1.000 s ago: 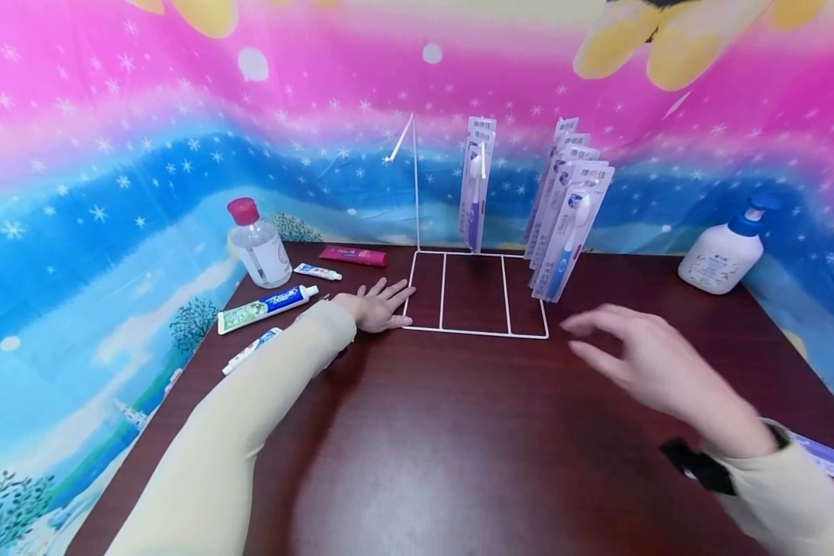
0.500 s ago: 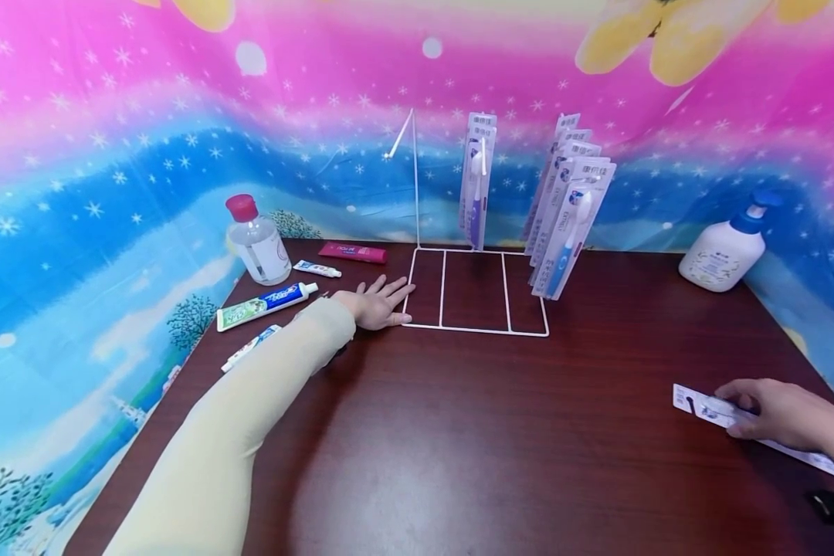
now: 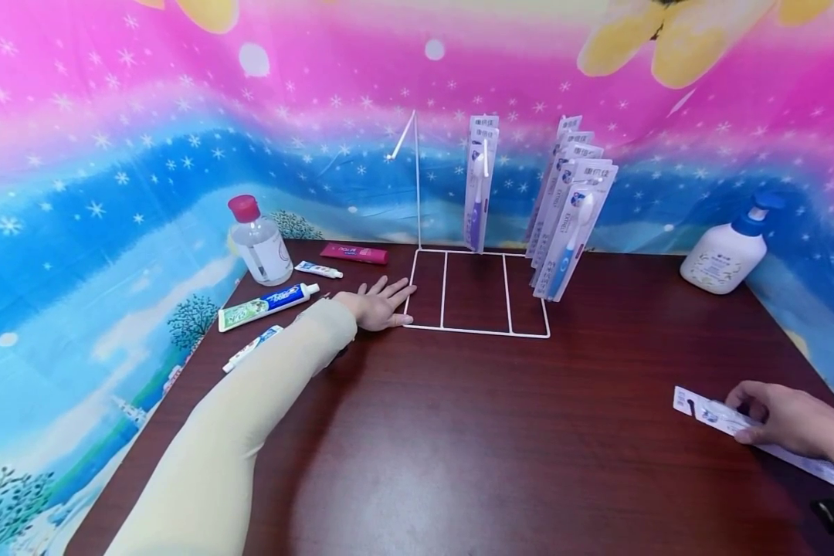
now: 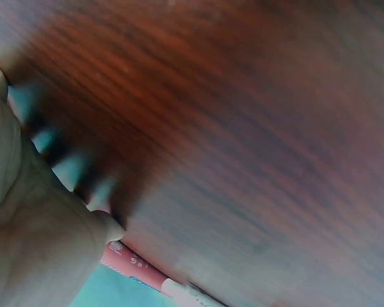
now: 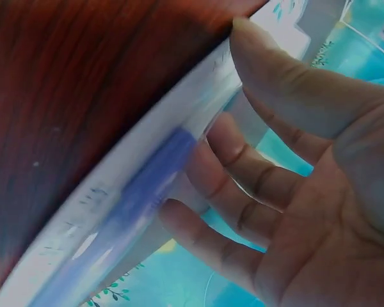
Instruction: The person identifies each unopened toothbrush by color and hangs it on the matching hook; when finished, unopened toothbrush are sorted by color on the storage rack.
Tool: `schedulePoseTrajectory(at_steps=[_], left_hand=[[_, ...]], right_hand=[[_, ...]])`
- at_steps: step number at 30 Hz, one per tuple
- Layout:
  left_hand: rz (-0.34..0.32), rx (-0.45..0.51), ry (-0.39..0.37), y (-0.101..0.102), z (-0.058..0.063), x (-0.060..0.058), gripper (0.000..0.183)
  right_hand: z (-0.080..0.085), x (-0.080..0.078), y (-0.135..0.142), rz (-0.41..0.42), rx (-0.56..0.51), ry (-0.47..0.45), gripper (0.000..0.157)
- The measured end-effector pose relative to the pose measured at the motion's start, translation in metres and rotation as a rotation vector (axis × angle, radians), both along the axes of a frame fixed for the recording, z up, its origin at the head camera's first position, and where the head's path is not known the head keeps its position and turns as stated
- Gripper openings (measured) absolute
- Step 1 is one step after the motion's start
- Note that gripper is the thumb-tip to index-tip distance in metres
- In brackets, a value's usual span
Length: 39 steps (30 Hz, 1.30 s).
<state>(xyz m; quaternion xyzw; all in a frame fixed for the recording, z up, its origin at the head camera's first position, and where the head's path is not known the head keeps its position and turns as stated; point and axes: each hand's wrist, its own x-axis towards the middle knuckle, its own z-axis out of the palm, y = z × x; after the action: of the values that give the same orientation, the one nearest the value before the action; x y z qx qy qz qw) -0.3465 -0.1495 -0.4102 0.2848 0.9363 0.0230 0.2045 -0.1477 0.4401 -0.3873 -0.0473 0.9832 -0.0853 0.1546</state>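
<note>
At the right side of the table, my right hand [image 3: 792,418] holds a packaged toothbrush [image 3: 706,412] by its edges, thumb on one side and fingers on the other. The right wrist view shows the purple handle [image 5: 157,166] under the clear plastic. My left hand [image 3: 374,309] lies flat with spread fingers at the left end of a white wire display rack [image 3: 476,331], fingertips at its base bar. From the rack hang two packaged toothbrushes [image 3: 481,193] on the middle hook and several more [image 3: 575,232] on the right one; the left hook [image 3: 403,136] is bare.
Left of the rack are a pink tube [image 3: 354,253], a small tube [image 3: 318,269], a green-and-blue toothpaste tube [image 3: 267,306], another tube [image 3: 252,349] beside my left sleeve, and a red-capped bottle [image 3: 264,251]. A white pump bottle [image 3: 719,259] stands at the back right.
My right hand has moved from beside the rack to the right and toward me, and has taken hold of the packaged toothbrush there. My left hand has stayed put.
</note>
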Motion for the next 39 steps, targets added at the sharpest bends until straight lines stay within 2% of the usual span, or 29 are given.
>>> schedulePoseTrajectory(at_steps=[4, 8, 11, 14, 16, 20, 23, 26, 30, 33, 39], left_hand=[[0.001, -0.025, 0.012, 0.003, 0.006, 0.004, 0.073], [-0.005, -0.03, 0.032, 0.003, 0.006, 0.004, 0.072], [-0.008, -0.031, 0.038, 0.003, 0.007, 0.004, 0.072], [-0.011, -0.033, 0.036, 0.003, 0.008, 0.004, 0.071], [-0.011, -0.033, 0.035, 0.003, 0.009, 0.004, 0.071], [-0.013, -0.032, 0.041, 0.003, 0.01, 0.003, 0.072], [-0.015, -0.031, 0.044, 0.003, 0.01, 0.002, 0.072], [-0.013, -0.033, 0.041, 0.003, 0.01, 0.001, 0.072], [-0.012, -0.043, 0.033, 0.002, 0.008, 0.001, 0.072], [-0.011, -0.042, 0.027, 0.001, 0.006, 0.001, 0.073], [-0.019, -0.037, 0.022, 0.002, 0.003, 0.004, 0.072]], right_hand=[[0.001, 0.005, -0.004, 0.029, -0.025, 0.001, 0.045], [0.008, 0.005, -0.012, 0.092, 0.031, 0.022, 0.037], [0.02, 0.004, -0.027, 0.127, 0.079, 0.03, 0.032], [0.035, 0.009, -0.053, 0.158, 0.071, 0.131, 0.026], [0.046, 0.013, -0.075, 0.183, 0.034, 0.259, 0.025], [0.074, 0.016, -0.128, 0.206, -0.132, 0.47, 0.02], [0.093, 0.012, -0.17, 0.179, -0.294, 0.512, 0.018], [0.109, 0.001, -0.209, 0.16, -0.436, 0.541, 0.027], [0.129, -0.025, -0.255, 0.159, -0.565, 0.569, 0.037], [0.144, -0.049, -0.284, 0.165, -0.611, 0.577, 0.038], [0.162, -0.086, -0.318, 0.108, -0.638, 0.497, 0.041]])
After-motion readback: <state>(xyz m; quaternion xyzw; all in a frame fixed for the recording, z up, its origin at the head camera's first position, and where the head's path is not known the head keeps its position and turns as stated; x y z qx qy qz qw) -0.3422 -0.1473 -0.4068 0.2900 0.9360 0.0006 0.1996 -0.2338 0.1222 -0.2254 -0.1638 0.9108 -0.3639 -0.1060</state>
